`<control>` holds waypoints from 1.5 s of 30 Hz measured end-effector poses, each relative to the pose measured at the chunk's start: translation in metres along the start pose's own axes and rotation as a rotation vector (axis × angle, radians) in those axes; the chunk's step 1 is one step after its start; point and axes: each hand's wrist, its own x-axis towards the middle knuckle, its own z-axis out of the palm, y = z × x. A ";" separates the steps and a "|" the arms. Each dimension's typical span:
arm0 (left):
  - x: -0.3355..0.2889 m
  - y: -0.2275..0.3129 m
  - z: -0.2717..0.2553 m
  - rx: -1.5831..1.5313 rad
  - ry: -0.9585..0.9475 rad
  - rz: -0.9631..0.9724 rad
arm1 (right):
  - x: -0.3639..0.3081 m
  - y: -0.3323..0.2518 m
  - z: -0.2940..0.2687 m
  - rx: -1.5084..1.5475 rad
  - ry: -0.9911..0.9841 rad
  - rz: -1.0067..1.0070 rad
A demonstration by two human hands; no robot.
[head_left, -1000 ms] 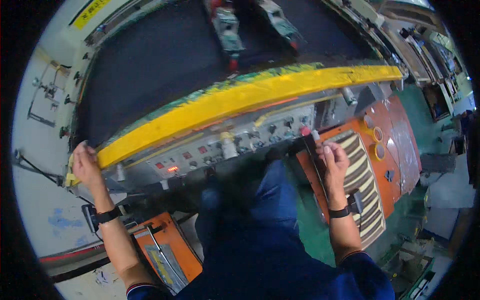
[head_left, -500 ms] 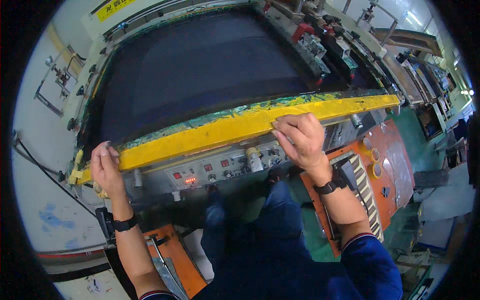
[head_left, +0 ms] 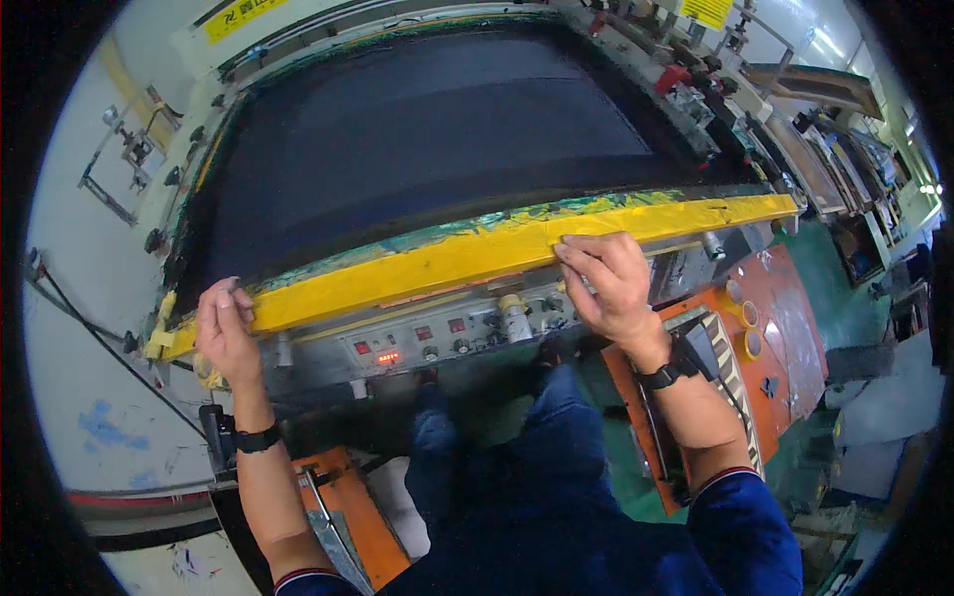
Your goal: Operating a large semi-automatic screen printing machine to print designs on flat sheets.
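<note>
A large screen-printing frame spreads before me, its dark mesh (head_left: 417, 139) smeared with black and green ink near the borders. Yellow tape covers its front bar (head_left: 437, 263). At the bar's left end, my left hand (head_left: 227, 333) is closed, with bent fingers over the edge. My right hand (head_left: 608, 283) is closed at the bar right of its middle, fingertips curled against the yellow edge and palm hanging in front. The undersides of the fingers are hidden. Toward the right side of the screen sits a squeegee carriage (head_left: 691, 104) with red and metal parts.
Below the bar runs a control panel (head_left: 427, 343) with red switches, knobs and a lit display. An orange board (head_left: 780, 328) with tape rolls lies at my right; another orange board (head_left: 343, 497) is at lower left. Black cables (head_left: 99, 328) hang at the left.
The squeegee carriage has moved right, uncovering more mesh. My left hand has shifted slightly right along the bar; my right hand stays at nearly the same spot. The view has shifted a little.
</note>
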 end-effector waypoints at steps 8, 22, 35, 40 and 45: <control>0.000 0.012 0.005 -0.009 -0.052 0.017 | 0.000 -0.001 -0.003 -0.022 -0.046 -0.018; 0.026 -0.052 -0.019 0.328 -1.215 0.109 | -0.061 -0.018 -0.034 0.055 -0.256 0.026; 0.180 -0.196 0.065 -0.466 -0.549 -1.000 | -0.033 0.029 -0.052 -0.025 -0.342 0.453; 0.202 -0.273 0.025 -0.061 -0.432 -0.992 | -0.037 0.050 -0.050 0.050 -0.288 0.528; 0.157 -0.168 0.100 -0.130 -0.309 -0.834 | -0.023 0.091 -0.056 0.013 -0.242 0.599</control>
